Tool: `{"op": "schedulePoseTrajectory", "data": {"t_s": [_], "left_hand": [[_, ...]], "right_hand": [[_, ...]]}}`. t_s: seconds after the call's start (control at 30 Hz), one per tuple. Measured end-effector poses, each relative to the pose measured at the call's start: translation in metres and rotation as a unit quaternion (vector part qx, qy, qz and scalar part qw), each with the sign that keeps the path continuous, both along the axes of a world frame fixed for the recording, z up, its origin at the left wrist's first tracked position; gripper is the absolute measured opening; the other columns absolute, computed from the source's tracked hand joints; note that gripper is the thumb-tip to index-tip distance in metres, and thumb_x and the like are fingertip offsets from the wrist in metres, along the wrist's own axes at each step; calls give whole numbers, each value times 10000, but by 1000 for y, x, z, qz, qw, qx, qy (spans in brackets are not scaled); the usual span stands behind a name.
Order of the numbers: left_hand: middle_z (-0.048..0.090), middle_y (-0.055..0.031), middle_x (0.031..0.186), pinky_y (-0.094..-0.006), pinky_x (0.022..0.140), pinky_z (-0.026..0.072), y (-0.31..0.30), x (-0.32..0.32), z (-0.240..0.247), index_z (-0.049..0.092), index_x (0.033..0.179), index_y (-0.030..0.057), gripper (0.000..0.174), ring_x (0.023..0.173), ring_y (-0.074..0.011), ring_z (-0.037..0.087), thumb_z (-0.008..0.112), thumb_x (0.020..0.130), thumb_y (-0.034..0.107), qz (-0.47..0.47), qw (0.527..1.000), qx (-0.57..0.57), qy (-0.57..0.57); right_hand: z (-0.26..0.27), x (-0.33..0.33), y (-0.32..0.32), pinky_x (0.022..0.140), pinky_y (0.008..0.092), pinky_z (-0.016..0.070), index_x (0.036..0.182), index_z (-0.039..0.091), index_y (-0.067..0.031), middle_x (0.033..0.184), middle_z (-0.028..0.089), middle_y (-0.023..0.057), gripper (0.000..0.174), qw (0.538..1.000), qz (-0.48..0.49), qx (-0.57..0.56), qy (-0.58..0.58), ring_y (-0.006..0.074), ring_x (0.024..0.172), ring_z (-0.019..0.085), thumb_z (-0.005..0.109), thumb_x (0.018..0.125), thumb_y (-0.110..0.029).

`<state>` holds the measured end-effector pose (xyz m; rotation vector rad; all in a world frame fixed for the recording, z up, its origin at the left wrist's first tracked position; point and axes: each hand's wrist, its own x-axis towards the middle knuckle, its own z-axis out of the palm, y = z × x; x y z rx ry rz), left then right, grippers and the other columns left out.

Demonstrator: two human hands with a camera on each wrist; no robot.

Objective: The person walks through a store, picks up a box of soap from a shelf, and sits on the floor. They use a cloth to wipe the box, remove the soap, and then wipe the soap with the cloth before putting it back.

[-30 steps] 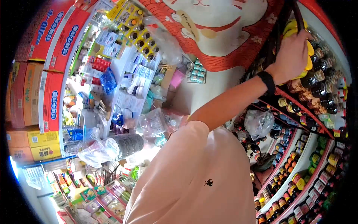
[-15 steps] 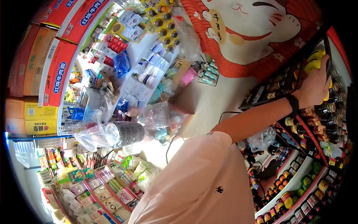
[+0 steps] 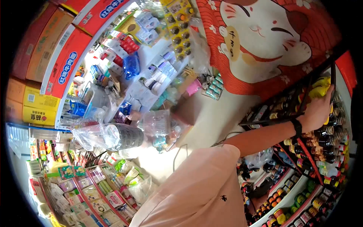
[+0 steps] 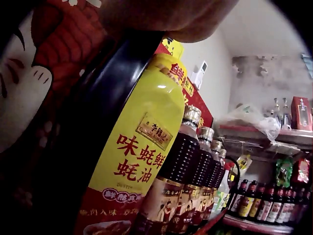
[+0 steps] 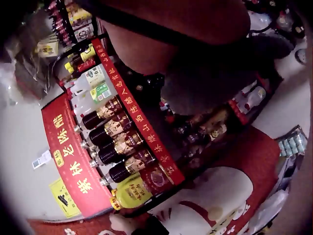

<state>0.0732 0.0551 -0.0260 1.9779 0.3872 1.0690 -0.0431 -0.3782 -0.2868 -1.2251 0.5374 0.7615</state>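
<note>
In the head view my left hand (image 3: 317, 110), with a black band at the wrist, grips the black frame (image 3: 333, 73) at the corner of a bottle rack. Right beside it stand yellow oyster sauce bottles (image 3: 320, 87). Close up in the left wrist view, the front oyster sauce bottle (image 4: 146, 112) with its red label leans next to the dark frame, below my palm (image 4: 166, 14). Dark soy sauce bottles (image 4: 178, 166) line up behind it. Of my right hand, bare skin (image 5: 181, 34) under a dark strap shows in the right wrist view; its fingers are hidden.
A red cloth (image 3: 242, 81) with a cat picture lies against the rack. A clear plastic bag (image 3: 261, 159) hangs by shelves of sauce bottles (image 3: 280, 217). Across the pale floor (image 3: 204, 117) stand stacked noodle boxes (image 3: 66, 68) and wrapped bottles (image 3: 121, 137).
The head view has turned, so the shelves and cat cloth shift in frame. My left hand appears lower and farther right, still at the rack's frame beside the yellow bottles.
</note>
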Motion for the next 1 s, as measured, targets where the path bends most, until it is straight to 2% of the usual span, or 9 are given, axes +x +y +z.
{"op": "schedulePoseTrajectory", "data": {"t_s": [0.43, 0.6, 0.67, 0.7, 0.73, 0.83, 0.87, 0.9, 1.0], "left_hand": [[372, -293, 1464, -499, 1072, 471, -105, -190, -88, 449, 1395, -5, 553, 1280, -495, 498, 653, 882, 35, 81, 996, -46, 10], [661, -252, 1124, -540, 901, 524, -194, -357, -334, 594, 1216, -9, 378, 1052, -400, 649, 619, 931, 238, 14, 903, -15, 430], [709, -173, 867, -483, 870, 543, -248, -481, -525, 732, 1021, 60, 316, 864, -400, 677, 573, 935, 319, -78, 801, -39, 592], [710, -160, 836, -446, 830, 547, -280, -534, -511, 752, 871, 66, 288, 843, -360, 683, 580, 923, 291, -73, 781, -105, 611], [714, -144, 823, -431, 771, 553, -307, -610, -594, 750, 797, 63, 225, 836, -331, 694, 602, 889, 207, -204, 786, 176, 556], [704, -120, 742, -437, 716, 567, -407, -742, -554, 741, 712, 76, 122, 793, -339, 698, 659, 801, 91, -61, 707, 201, 675], [715, -134, 740, -434, 717, 580, -422, -764, -528, 749, 714, 64, 126, 780, -344, 704, 672, 802, 109, -88, 680, 72, 724], [742, -149, 782, -423, 719, 592, -441, -786, -519, 770, 746, 43, 123, 803, -340, 729, 695, 807, 120, -82, 666, 27, 741], [754, -171, 814, -409, 687, 598, -491, -815, -517, 801, 821, 55, 128, 820, -314, 761, 693, 843, 122, -6, 561, -312, 767]], "right_hand": [[-13, -17, -73, 1014, 477, 528, 1446, 531, -88, 1348, 633, 140, 516, 997, 75, 3, -1, 300, 1154, 637, 588, 994, -330], [-50, -37, -151, 1010, 454, 529, 1455, 499, -54, 1371, 606, 158, 584, 980, 169, -22, -100, 311, 1161, 625, 673, 942, -271], [-69, -50, -183, 1009, 445, 529, 1459, 487, -41, 1380, 596, 166, 617, 914, 299, -86, -262, 315, 1164, 620, 707, 921, -247], [-79, -57, -197, 1008, 440, 529, 1461, 480, -34, 1384, 590, 169, 635, 868, 353, -114, -329, 318, 1165, 618, 725, 910, -235], [-74, -65, -208, 1010, 431, 524, 1470, 457, -28, 1391, 576, 176, 702, 853, 379, -142, -330, 315, 1176, 605, 767, 859, -183], [-35, -99, -212, 1017, 416, 507, 1489, 404, -20, 1427, 515, 184, 850, 779, 419, -269, -382, 309, 1222, 556, 833, 761, -110], [-81, -91, -241, 967, 421, 530, 1429, 464, 8, 1336, 574, 196, 785, 639, 410, -299, -578, 326, 1158, 594, 849, 763, -148], [-79, -91, -238, 937, 427, 541, 1386, 502, 21, 1287, 600, 203, 721, 870, 305, -165, -350, 333, 1117, 614, 845, 785, -182], [-30, -128, -207, 876, 438, 563, 1298, 577, 37, 1187, 647, 204, 600, 954, 237, -109, -151, 328, 1020, 646, 835, 827, -232]]}}
